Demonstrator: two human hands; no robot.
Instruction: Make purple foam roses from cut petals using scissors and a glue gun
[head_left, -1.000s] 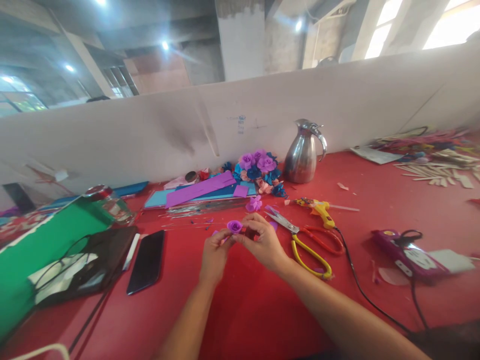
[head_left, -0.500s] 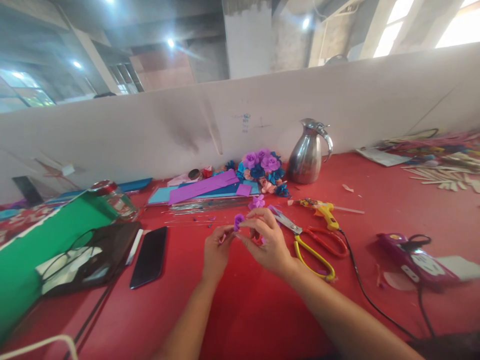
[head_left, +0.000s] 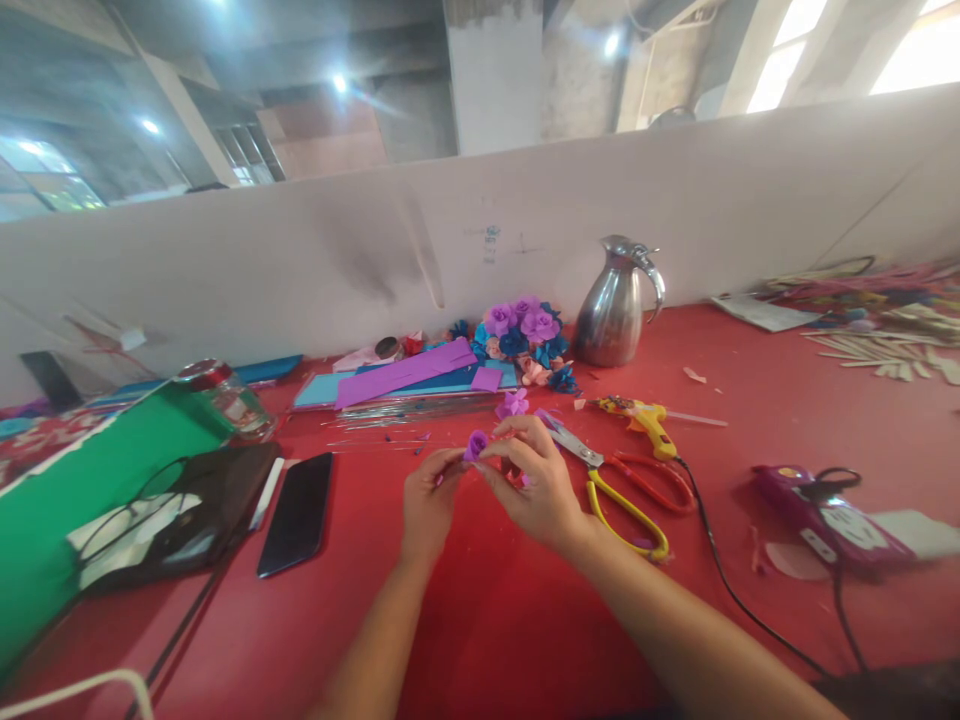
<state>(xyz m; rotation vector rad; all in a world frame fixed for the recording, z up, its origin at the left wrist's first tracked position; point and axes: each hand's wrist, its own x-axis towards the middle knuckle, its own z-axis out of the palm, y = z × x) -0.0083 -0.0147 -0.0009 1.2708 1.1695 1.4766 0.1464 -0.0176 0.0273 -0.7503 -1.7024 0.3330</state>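
Note:
A small purple paper flower (head_left: 475, 446) with a rolled centre is held between my two hands above the red table. My left hand (head_left: 433, 495) pinches its left side between thumb and fingers. On its right side my right hand (head_left: 534, 475) grips it with thumb and fingertips, the other fingers raised. Some purple and pink bits show under the right palm, partly hidden. Just beyond my hands lies another purple paper flower (head_left: 513, 403). Scissors (head_left: 600, 470) with one red and one yellow handle lie open, right of my right hand.
Behind are purple paper strips (head_left: 409, 374), thin wires (head_left: 405, 411), a heap of paper flowers (head_left: 525, 335) and a steel jug (head_left: 613, 310). To the right lie a yellow glue gun (head_left: 651, 428) and a purple power strip (head_left: 832, 520); to the left, a phone (head_left: 297, 513) and glass jar (head_left: 229, 400).
The flower's rolled centre shows a little more openly between my fingers. My left hand has shifted very slightly left; the right has barely moved.

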